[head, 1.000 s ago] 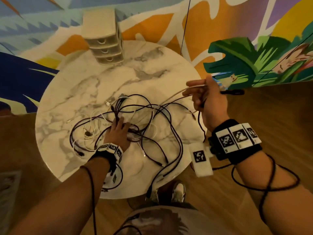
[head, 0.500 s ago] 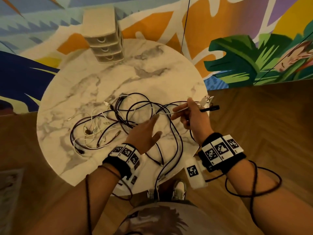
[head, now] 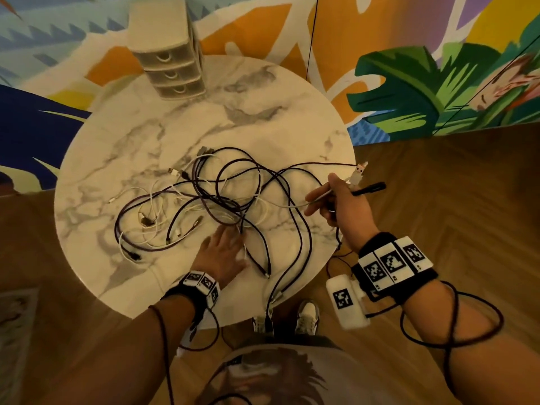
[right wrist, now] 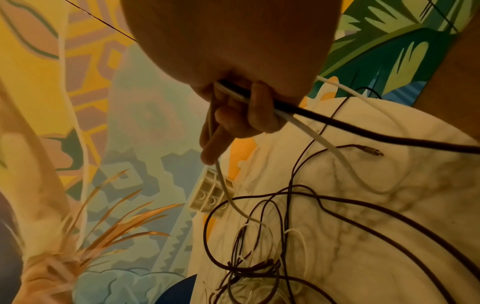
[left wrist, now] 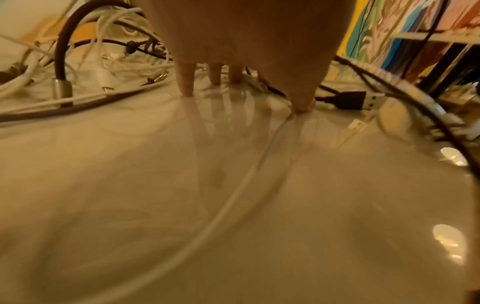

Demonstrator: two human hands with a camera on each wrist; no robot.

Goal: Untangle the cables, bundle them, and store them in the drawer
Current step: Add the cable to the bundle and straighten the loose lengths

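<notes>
A tangle of dark and white cables (head: 222, 200) lies spread on the round marble table (head: 263, 112). My left hand (head: 226, 247) lies flat with straight fingers (left wrist: 185, 82) pressing down on the near edge of the tangle. My right hand (head: 336, 200) is raised over the table's right edge and grips a white cable (right wrist: 298, 121) together with a dark cable (right wrist: 363, 131); the white plug end (head: 358, 173) and a black plug (head: 369, 188) stick out past it. The small three-drawer unit (head: 172, 65) stands at the table's far edge, its drawers closed.
A black USB plug (left wrist: 350, 99) lies just right of my left fingertips. One dark cable (head: 280, 287) hangs over the table's near edge toward my shoes (head: 306, 314). Wood floor (head: 453, 185) lies to the right, a painted wall (head: 409, 68) behind.
My left hand lifted off the tangle, then came back down flat on its near edge. My right hand dropped from high at the right toward the table, still holding the cables.
</notes>
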